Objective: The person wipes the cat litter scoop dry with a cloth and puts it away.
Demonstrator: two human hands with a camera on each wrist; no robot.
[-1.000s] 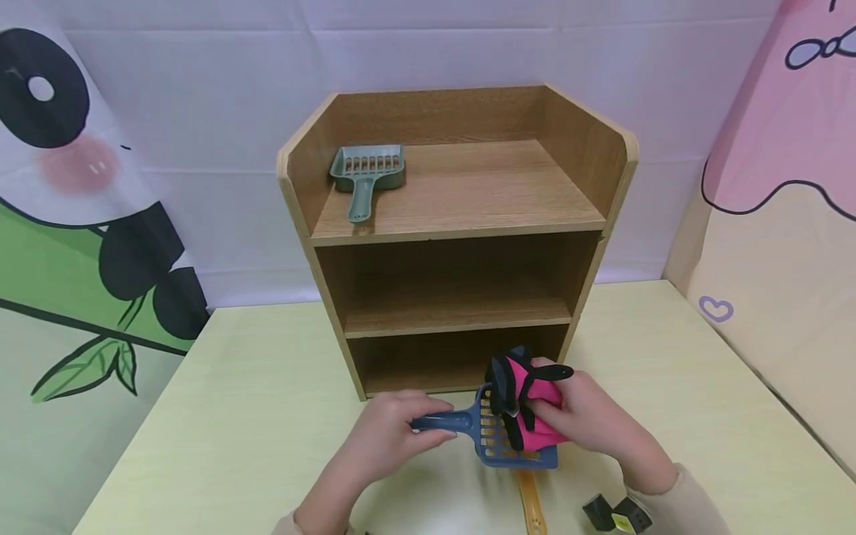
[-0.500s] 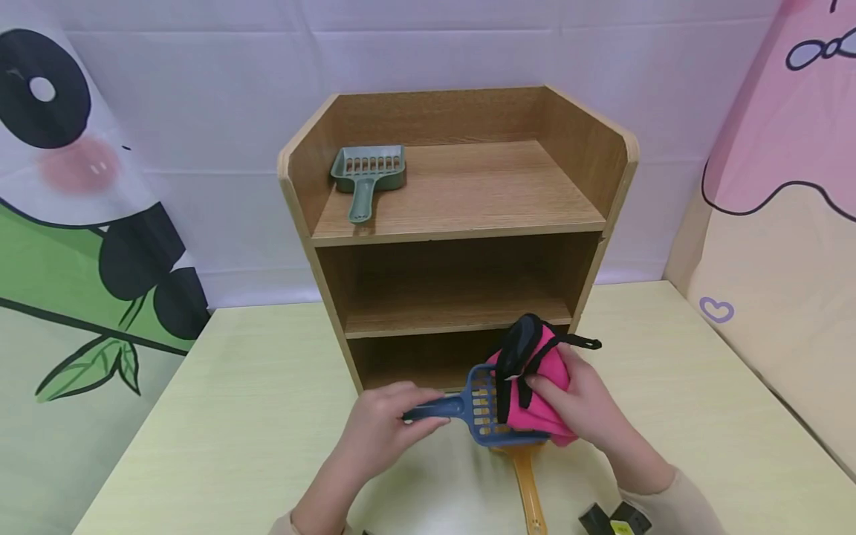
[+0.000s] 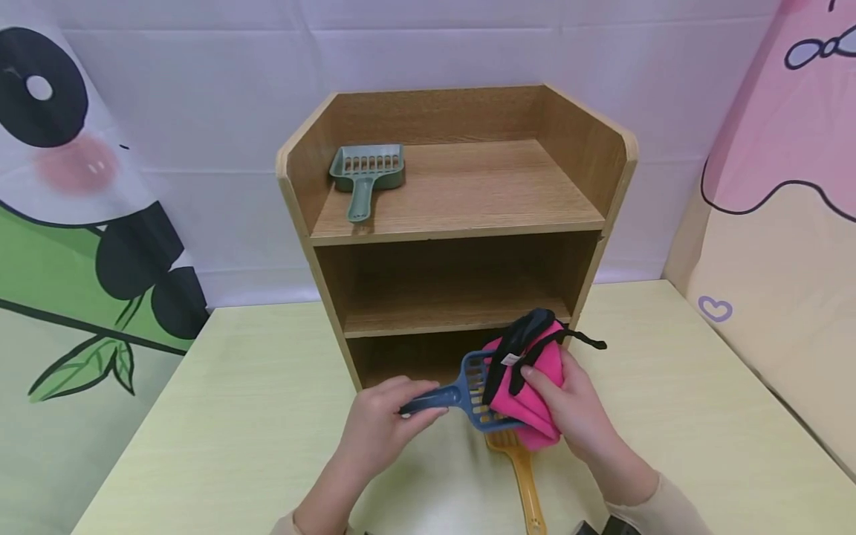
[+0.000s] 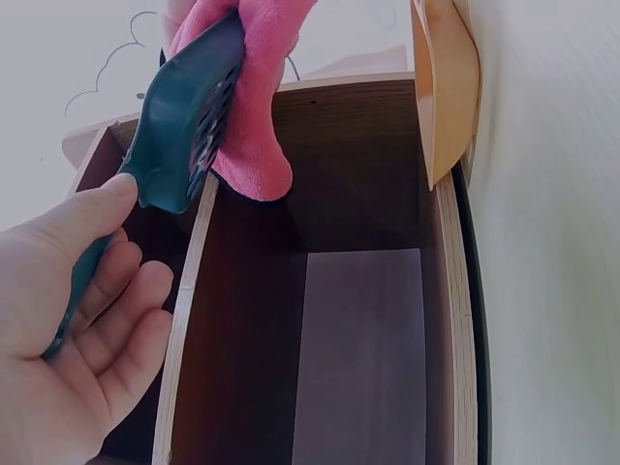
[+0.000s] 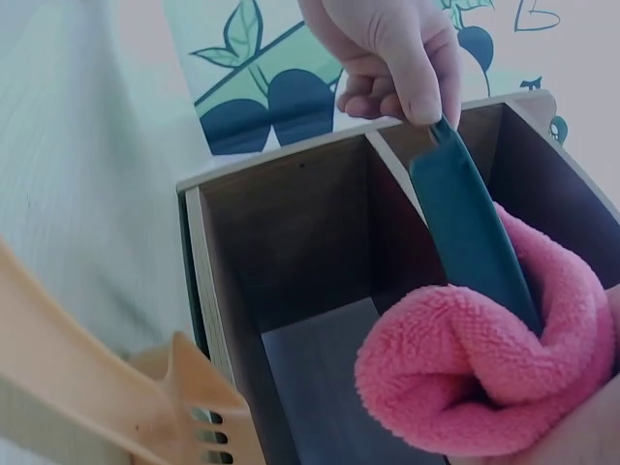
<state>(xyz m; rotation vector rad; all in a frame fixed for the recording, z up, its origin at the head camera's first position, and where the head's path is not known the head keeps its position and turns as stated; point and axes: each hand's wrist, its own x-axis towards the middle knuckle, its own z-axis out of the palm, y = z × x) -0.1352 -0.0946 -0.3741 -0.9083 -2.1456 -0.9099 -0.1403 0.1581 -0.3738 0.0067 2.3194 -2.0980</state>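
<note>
My left hand (image 3: 389,420) grips the handle of a blue slotted litter scoop (image 3: 476,386), held up in front of the shelf's lower part. A pink fluffy cloth with black trim and a black strap (image 3: 545,371) is in my right hand (image 3: 578,405), pressed against the scoop's slotted head. In the right wrist view the pink cloth (image 5: 484,368) wraps round the scoop's far end (image 5: 475,228). Below them an orange litter scoop (image 3: 524,483) lies on the table, its head partly covered by the cloth.
A wooden shelf unit (image 3: 458,236) with open compartments stands behind the hands. On its top board, at the left, rests a grey-green litter scoop (image 3: 363,178) in a matching holder. Small black blocks (image 3: 605,527) sit at the front edge of view, near the right sleeve.
Both hands have risen slightly, with the blue scoop shifting up and left. The cloth has moved up and then left across the scoop's head, uncovering more of the orange scoop.
</note>
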